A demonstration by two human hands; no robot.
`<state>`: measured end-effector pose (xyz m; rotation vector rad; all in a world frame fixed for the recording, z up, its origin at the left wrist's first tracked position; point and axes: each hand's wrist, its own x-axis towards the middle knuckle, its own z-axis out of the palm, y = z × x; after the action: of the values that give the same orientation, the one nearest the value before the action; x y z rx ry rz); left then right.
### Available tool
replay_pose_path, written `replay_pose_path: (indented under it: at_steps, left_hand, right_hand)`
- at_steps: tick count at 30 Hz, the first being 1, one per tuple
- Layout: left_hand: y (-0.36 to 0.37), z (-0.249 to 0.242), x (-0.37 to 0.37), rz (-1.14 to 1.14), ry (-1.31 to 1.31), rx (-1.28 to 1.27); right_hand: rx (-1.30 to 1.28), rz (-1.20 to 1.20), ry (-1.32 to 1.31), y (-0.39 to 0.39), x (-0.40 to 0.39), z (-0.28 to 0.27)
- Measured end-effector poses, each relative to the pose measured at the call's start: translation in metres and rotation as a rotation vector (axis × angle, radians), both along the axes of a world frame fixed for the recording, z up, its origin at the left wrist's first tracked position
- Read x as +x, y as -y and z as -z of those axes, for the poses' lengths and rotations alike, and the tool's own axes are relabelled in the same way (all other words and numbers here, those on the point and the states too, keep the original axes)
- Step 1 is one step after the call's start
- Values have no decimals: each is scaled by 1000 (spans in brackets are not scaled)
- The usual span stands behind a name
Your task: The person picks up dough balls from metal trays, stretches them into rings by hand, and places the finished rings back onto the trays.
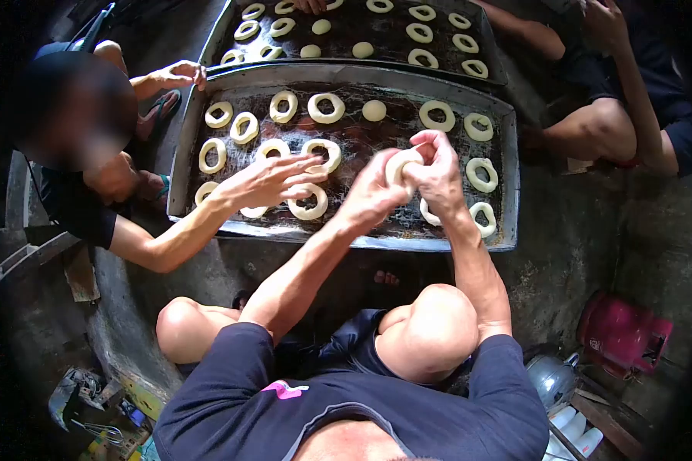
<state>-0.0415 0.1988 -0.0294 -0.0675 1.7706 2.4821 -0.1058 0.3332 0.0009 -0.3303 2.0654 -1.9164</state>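
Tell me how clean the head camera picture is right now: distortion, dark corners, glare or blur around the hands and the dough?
Head view: strong fisheye bend, tray edges curve; black vignette at all corners; wet sheen glints on the tray's dark surface; left hand, right hand and dough piece sharp; a co-worker's face at left is blurred.

No text seems readable anywhere.

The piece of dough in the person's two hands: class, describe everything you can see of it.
The piece of dough is pale cream, soft-looking and smooth, mostly hidden by fingers. The left hand grips it from below and the right hand pinches it from above. It is held in the air above the near tray, a dark, greasy-looking metal tray, not touching it. Whether it has a hole yet cannot be told.
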Motion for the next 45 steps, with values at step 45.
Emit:
replay_pose_path:
  at_steps: [45]
  left_hand:
    - [45,60,-72,-114,257,-461]
  right_hand:
    - [193,56,293,13,-58,95]
